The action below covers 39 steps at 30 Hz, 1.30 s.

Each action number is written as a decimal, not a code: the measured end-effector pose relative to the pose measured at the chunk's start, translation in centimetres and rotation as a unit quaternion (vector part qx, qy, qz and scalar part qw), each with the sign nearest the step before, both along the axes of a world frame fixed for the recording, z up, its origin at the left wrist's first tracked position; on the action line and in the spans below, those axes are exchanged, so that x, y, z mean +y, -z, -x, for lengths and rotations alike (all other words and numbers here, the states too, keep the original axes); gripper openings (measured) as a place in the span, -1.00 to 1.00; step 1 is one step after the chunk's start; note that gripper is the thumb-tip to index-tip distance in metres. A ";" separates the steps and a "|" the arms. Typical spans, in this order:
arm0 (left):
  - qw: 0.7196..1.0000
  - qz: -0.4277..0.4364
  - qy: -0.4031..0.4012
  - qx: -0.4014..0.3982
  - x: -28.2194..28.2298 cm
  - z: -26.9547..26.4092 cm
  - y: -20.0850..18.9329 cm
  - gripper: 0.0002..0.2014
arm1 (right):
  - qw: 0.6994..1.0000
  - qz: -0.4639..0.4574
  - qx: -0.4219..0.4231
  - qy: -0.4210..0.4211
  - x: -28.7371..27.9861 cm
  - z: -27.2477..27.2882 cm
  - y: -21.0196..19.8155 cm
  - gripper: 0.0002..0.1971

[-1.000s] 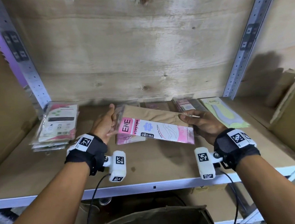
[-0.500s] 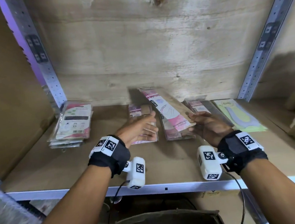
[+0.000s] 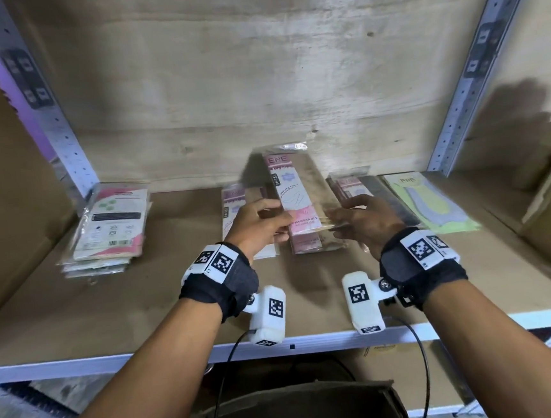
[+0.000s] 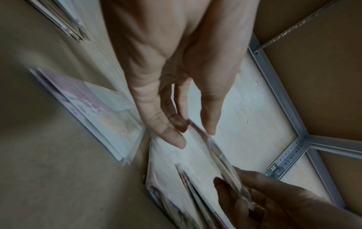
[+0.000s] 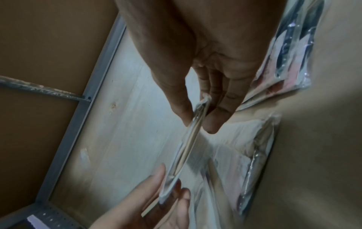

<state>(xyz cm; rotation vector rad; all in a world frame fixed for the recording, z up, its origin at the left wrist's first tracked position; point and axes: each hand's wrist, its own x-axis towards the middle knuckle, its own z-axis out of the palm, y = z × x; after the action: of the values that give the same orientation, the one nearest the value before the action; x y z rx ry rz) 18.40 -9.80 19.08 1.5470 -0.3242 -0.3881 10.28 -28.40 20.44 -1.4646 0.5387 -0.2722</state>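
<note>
Brown shelf board [image 3: 127, 315] under stocking packet [image 3: 294, 193], plywood back [image 3: 223, 80], metal uprights [image 3: 475, 68]

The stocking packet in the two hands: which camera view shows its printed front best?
The head view: the stocking packet faces that camera, so its pink label shows. Both wrist views see it edge-on, a thin strip pinched by the left hand and right hand.

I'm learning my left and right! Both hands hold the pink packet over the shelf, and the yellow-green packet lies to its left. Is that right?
Not quite. The yellow-green packet lies to the right of the pink packet, as the head view shows. The rest holds: the left hand and the right hand hold the pink packet over the shelf.
</note>
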 end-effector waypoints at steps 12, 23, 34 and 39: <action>0.990 -0.136 -0.026 -0.027 -2.7 -1.4 1.3 -0.54 | 0.949 0.284 0.137 -0.002 -0.4 -0.4 -0.1 -0.88; 0.977 -0.209 0.008 -0.036 -3.3 -2.4 1.9 -0.66 | 0.881 0.425 0.209 -0.017 0.7 -0.9 -0.2 -0.70; 0.980 -0.200 0.017 -0.003 -2.9 -1.7 0.7 -0.63 | 0.857 0.467 0.216 -0.015 0.5 -1.1 -0.3 -0.63; 0.973 -0.203 -0.054 -0.096 0.1 -3.0 -0.6 -0.80 | 0.877 0.470 0.104 -0.009 0.9 -0.8 -1.3 -0.61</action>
<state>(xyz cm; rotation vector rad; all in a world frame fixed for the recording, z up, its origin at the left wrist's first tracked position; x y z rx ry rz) 21.42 -9.72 19.73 2.0023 -0.3219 -0.2262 11.07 -27.48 21.71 -2.4683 0.5936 -0.3904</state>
